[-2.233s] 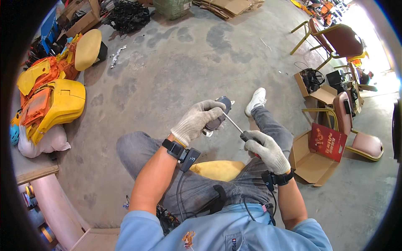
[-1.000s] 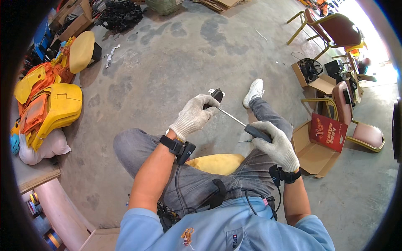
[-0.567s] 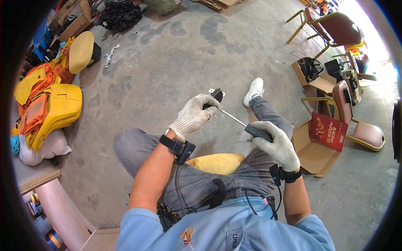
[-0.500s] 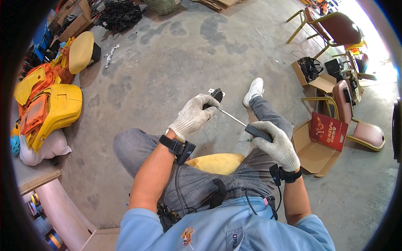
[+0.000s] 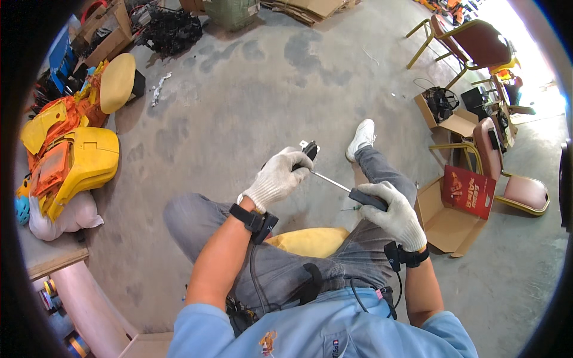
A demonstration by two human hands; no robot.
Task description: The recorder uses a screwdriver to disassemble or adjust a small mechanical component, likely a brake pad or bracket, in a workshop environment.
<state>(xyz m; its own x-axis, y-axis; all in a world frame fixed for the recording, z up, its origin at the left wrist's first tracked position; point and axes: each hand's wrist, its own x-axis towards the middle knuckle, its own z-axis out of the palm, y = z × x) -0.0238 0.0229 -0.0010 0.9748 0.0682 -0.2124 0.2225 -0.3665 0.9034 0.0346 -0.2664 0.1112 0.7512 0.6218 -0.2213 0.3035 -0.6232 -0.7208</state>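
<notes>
My left hand (image 5: pixel 276 179), in a knitted off-white glove, is closed around a small black part (image 5: pixel 310 150) with light metal tabs at its far end. In my gloved right hand (image 5: pixel 395 213) is a screwdriver (image 5: pixel 366 198) with a dark handle and a long metal shaft. The shaft points left and its tip meets the black part by my left fingers; exactly where it touches is hidden. Both hands are above my lap, with a yellow cushion (image 5: pixel 307 241) between my legs.
Yellow and orange plastic shells (image 5: pixel 89 158) are piled at left. An open cardboard box (image 5: pixel 447 230) with a red panel lies beside my right leg, near a tipped chair (image 5: pixel 489 146). Another chair (image 5: pixel 477 45) stands farther back. A thin green-handled tool (image 5: pixel 352 208) shows beyond my right hand.
Both hands have shifted slightly toward me in the view, still holding the black part and the screwdriver. The screwdriver keeps nearly the same angle.
</notes>
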